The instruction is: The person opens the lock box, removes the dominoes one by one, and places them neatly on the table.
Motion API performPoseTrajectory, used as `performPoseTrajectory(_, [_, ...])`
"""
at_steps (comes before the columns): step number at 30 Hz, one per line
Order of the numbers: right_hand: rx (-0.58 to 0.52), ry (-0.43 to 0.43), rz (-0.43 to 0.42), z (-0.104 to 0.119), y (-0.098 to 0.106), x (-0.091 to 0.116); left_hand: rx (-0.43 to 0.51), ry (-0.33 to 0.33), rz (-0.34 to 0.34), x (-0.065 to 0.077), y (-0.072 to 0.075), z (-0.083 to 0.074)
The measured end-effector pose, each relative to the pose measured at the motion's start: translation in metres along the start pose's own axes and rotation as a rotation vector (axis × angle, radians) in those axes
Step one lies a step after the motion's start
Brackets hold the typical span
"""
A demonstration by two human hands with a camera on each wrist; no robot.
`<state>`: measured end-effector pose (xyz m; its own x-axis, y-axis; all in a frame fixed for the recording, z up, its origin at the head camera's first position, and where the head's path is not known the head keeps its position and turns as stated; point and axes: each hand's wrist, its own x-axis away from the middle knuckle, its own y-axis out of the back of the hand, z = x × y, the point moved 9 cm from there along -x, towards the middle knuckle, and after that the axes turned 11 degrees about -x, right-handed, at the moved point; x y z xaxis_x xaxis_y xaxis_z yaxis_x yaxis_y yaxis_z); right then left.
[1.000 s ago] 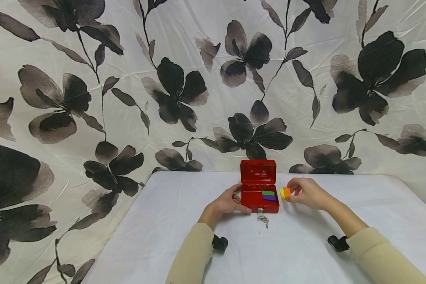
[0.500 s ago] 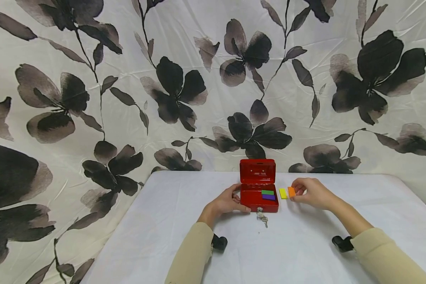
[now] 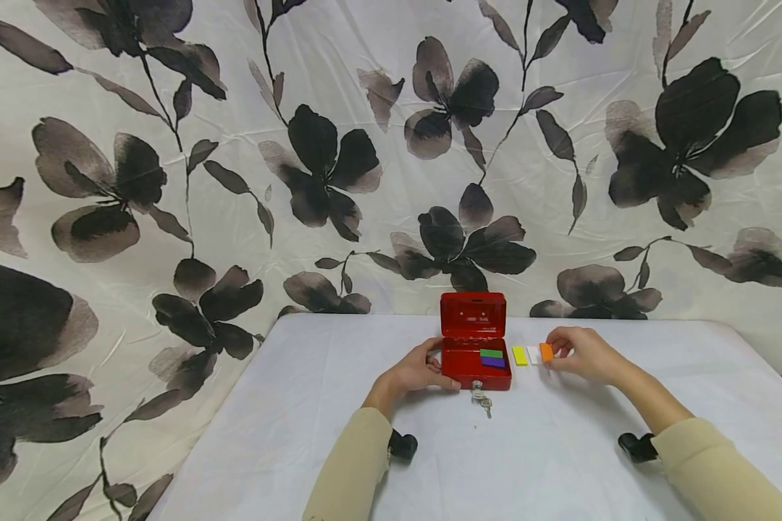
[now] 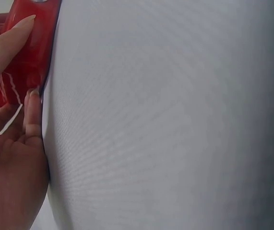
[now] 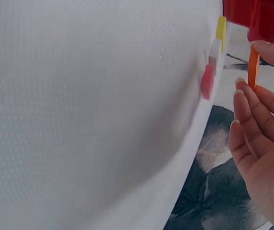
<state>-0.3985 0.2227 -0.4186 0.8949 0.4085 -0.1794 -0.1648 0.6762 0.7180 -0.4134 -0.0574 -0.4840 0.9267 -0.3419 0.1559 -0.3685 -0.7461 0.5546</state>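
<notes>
A red cash box (image 3: 476, 365) stands on the table with its lid raised. Inside it, toward the right, lie a green block (image 3: 492, 353) and a purple block (image 3: 493, 362). My left hand (image 3: 418, 371) holds the box at its front left corner, thumb across the front and fingers along the side. Between thumb and fingertips, my right hand (image 3: 583, 354) pinches an orange block (image 5: 253, 68) above the table. A yellow block (image 3: 519, 355) and a white block (image 3: 533, 355) sit right of the box. Beyond them in the right wrist view is a red block (image 5: 207, 82), hidden in the head view.
Keys (image 3: 484, 402) hang from the lock at the box's front. White cloth covers the table (image 3: 495, 470), and a floral curtain (image 3: 391, 181) hangs behind its far edge.
My right hand has moved right with the orange block. The yellow block, earlier against the orange one, now lies on the table, and the white block has come into view. My left hand stays put.
</notes>
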Motion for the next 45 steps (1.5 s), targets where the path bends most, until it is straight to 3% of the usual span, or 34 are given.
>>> performPoseTrajectory(30, [0.032, -0.082, -0.009, -0.034, 0.013, 0.003, -0.016, -0.012, -0.003, -0.001, -0.001, 0.001])
performPoseTrajectory(45, [0.041, -0.130, 0.029, -0.045, 0.011, 0.004, -0.011, -0.008, -0.005, -0.002, -0.001, 0.005])
